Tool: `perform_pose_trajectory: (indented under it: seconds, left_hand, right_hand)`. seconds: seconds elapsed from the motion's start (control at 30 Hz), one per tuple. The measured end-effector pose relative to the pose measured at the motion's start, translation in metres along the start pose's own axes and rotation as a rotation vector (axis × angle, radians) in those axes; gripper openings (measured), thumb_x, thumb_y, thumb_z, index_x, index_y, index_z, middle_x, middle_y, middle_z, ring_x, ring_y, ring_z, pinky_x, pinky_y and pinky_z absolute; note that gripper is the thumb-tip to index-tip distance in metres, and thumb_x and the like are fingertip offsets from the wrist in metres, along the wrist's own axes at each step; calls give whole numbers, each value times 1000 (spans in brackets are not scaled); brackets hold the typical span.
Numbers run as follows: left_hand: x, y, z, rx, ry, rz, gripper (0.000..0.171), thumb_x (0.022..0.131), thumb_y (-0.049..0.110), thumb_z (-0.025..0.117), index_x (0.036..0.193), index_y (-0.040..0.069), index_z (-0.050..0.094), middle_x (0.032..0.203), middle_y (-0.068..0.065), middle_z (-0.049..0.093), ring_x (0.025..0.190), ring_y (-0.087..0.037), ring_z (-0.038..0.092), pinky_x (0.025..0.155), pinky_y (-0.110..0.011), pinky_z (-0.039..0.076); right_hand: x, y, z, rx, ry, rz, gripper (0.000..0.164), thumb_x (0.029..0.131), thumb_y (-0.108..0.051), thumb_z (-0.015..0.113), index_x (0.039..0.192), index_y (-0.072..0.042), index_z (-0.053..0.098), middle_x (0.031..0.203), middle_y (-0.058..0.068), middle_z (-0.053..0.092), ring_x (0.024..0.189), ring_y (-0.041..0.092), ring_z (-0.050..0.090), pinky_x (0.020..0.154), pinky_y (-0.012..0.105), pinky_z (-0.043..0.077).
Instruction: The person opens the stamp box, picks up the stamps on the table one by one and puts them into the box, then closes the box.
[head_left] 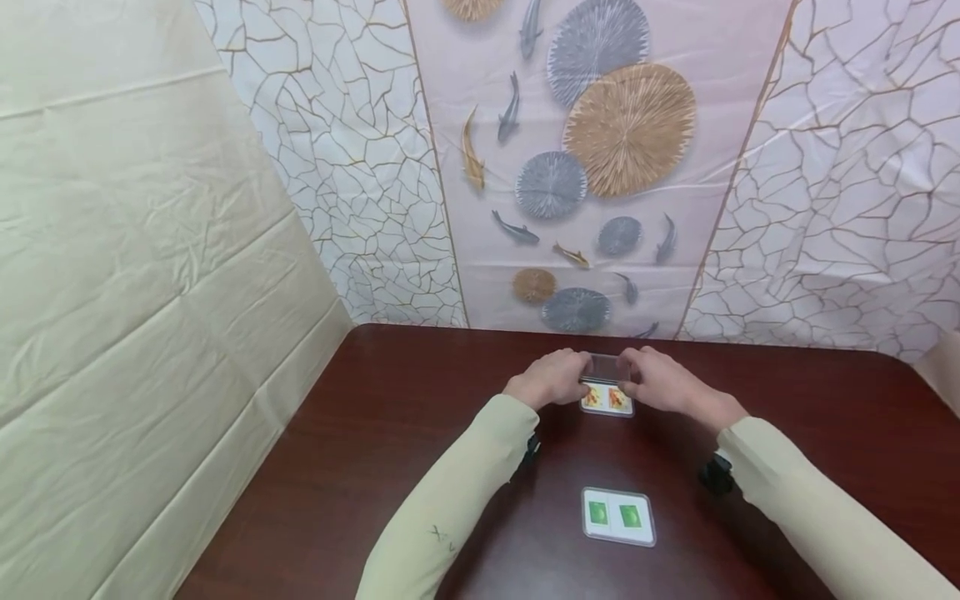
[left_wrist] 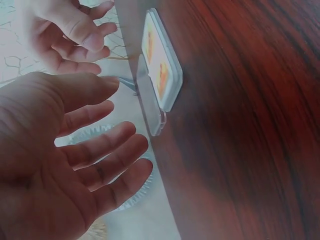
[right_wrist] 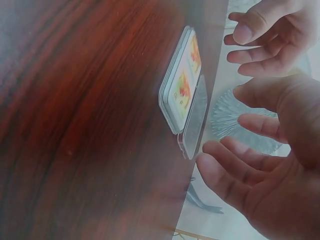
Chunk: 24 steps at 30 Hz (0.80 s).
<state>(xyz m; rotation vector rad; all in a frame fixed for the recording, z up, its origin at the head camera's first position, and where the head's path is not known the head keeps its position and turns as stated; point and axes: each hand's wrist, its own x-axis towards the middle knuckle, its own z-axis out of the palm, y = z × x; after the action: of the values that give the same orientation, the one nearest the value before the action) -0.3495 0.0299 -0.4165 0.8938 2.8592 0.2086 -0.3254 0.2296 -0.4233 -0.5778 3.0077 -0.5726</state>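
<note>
A flat clear plastic case [head_left: 607,401] lies on the far part of the table, its transparent lid [head_left: 606,368] swung back away from the person. Inside it shows a white insert with two orange-and-red pictures [left_wrist: 162,75]. My left hand [head_left: 552,379] hovers by the left side of the case, fingers loosely bent and apart. On the opposite side hovers my right hand [head_left: 663,380], its fingers likewise relaxed. Both wrist views show gaps between the fingertips and the case, with nothing held. Nearer the person lies a second flat case [head_left: 618,517] with two green pictures.
The dark reddish-brown wooden table [head_left: 420,417] has rounded far corners. A patterned backdrop [head_left: 630,129] hangs behind its far edge, and a cream cloth [head_left: 150,250] hangs along the left. Dark wrist devices [head_left: 716,473] sit under the sleeves.
</note>
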Motion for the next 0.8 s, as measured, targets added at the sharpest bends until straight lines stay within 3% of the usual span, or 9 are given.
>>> perform_pose_trajectory:
  seconds: [0.27,0.6,0.8]
  left_hand:
    - [11,-8,4,-8,13,-32,27,95,28,63,120,18,60,111,3,62,95,-9,55,84,-25,49]
    - [20,-14,11,-67,28,-83,31,95,27,63,124,17,59,116,1,56,95,-12,52,84,-28,49]
    - [30,-14,17,-77,23,-46,31,96,26,62,125,17,58,118,0,57,98,-11,53,88,-26,49]
  right_hand:
    - [15,7,2,-8,-8,4,42,88,-17,69,124,2,59,107,22,60,85,24,58,71,41,50]
    - [26,12,6,-17,-19,16,41,88,-18,71,123,2,61,111,22,60,89,27,59,77,46,50]
    - [29,25,14,-2,1,29,40,88,-17,69,122,3,61,108,22,61,86,26,58,75,45,50]
